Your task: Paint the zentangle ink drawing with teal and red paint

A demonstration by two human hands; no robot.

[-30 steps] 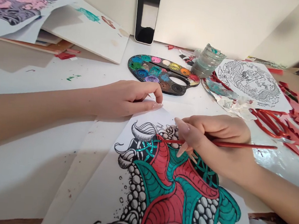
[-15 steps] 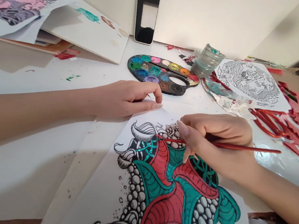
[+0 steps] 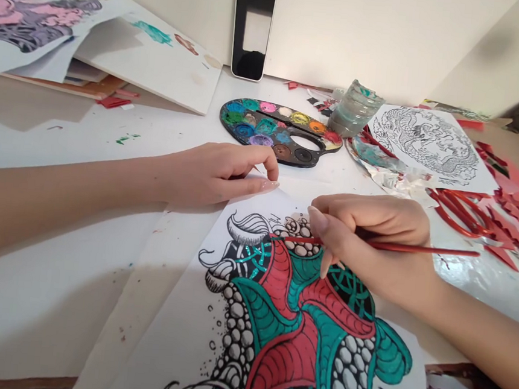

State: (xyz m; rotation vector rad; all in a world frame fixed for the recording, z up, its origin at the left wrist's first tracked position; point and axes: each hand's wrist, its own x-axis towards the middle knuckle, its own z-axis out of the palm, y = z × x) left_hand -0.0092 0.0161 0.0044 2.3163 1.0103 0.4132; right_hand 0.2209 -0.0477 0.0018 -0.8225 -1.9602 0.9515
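Behind the drawing (image 3: 290, 336), a palette (image 3: 299, 131) lies on the surface (image 3: 25, 319), a phone (image 3: 252, 30) behind it. Right of the jar (image 3: 356, 111) lies another sheet (image 3: 431, 146).

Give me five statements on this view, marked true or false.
1. The right hand holds a slim red paintbrush. True.
2. The left hand holds the red-handled scissors. False: it rests at the far edge of the white paper sheet patterned in red and teal.
3. A black rounded paint palette lies beyond the left hand. True.
4. The clear ridged plastic cup stands left of the palette. False: right of it.
5. A white sheet with a black dragon drawing lies right of the cup. True.
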